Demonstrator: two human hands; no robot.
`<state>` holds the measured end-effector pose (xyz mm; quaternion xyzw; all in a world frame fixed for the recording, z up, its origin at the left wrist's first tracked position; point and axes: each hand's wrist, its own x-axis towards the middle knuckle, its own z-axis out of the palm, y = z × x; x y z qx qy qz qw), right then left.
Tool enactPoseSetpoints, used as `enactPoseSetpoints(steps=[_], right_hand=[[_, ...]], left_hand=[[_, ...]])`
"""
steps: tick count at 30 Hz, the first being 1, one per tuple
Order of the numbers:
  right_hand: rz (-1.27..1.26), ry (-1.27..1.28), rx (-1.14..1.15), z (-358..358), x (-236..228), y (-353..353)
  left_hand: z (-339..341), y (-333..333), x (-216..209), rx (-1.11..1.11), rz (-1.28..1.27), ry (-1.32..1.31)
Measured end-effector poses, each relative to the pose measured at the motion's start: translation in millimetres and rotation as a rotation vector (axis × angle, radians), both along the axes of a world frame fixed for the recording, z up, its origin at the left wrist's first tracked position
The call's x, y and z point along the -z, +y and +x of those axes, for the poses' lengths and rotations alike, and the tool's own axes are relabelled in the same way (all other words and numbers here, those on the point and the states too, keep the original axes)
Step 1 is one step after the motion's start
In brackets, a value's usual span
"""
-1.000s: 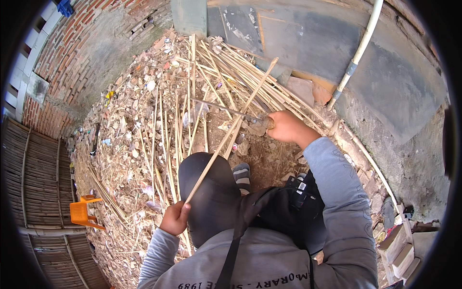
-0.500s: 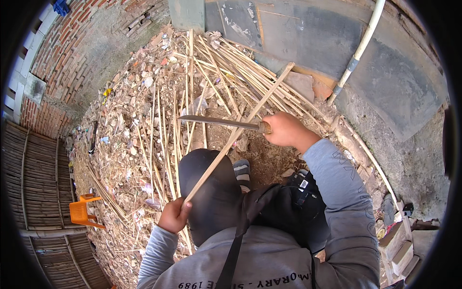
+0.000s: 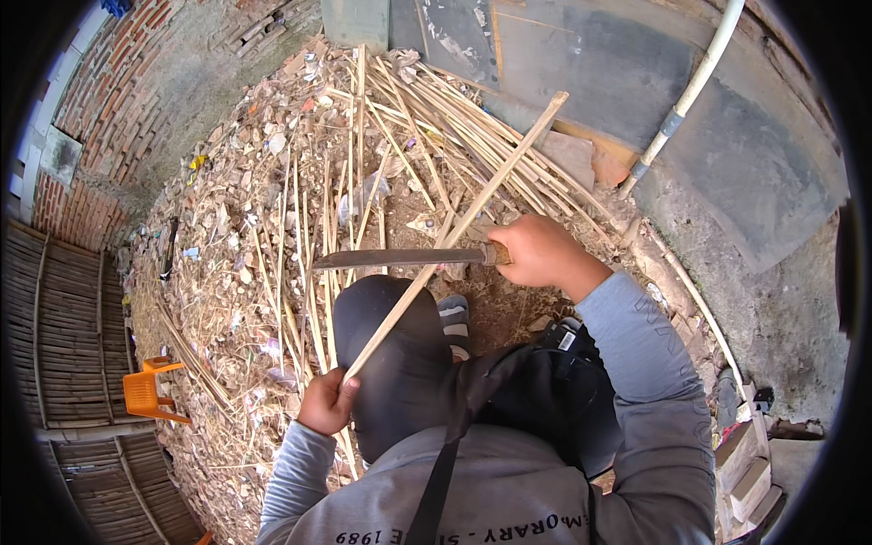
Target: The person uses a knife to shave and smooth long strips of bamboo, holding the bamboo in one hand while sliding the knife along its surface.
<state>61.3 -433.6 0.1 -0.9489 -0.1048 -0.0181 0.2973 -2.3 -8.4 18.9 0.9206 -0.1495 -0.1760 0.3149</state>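
My left hand (image 3: 328, 402) is closed around the near end of a long pale bamboo strip (image 3: 509, 173), beside my left knee. From there the strip slants up across the knee toward the far right, its far end free in the air. In my right hand (image 3: 538, 252) is the wooden handle of a machete (image 3: 391, 258), held with the fingers wrapped round it. The long dark blade points left and crosses the strip near its middle, close to the handle. Whether the edge bites into the strip I cannot tell.
Many loose bamboo strips (image 3: 454, 113) lie on littered ground ahead and left. An orange plastic chair (image 3: 143, 392) stands at far left by a slatted wall (image 3: 73, 318). A white pipe (image 3: 695, 86) leans against the wall at right. Bricks (image 3: 750, 488) lie at lower right.
My right hand has brought the machete nearer to me along the strip, and the blade has shifted left and down. My left hand still holds the near end, almost unmoved.
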Motion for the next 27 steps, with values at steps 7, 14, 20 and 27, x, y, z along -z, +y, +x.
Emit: enactPoseSetpoints(steps=[7, 14, 20, 27], right_hand=[[0.089, 0.056, 0.217, 15, 24, -48], [-0.020, 0.125, -0.089, -6, 3, -4], [0.133, 0.692, -0.126, -16, 46, -3], [0.588, 0.788, -0.150, -1, 41, -2]], left_hand=[[3, -1, 4, 0.011, -0.020, -0.044], [-2, 1, 8, 0.001, -0.037, -0.063], [-4, 0, 17, -0.066, -0.145, -0.020], [-2, 0, 12, -0.083, -0.109, -0.001]])
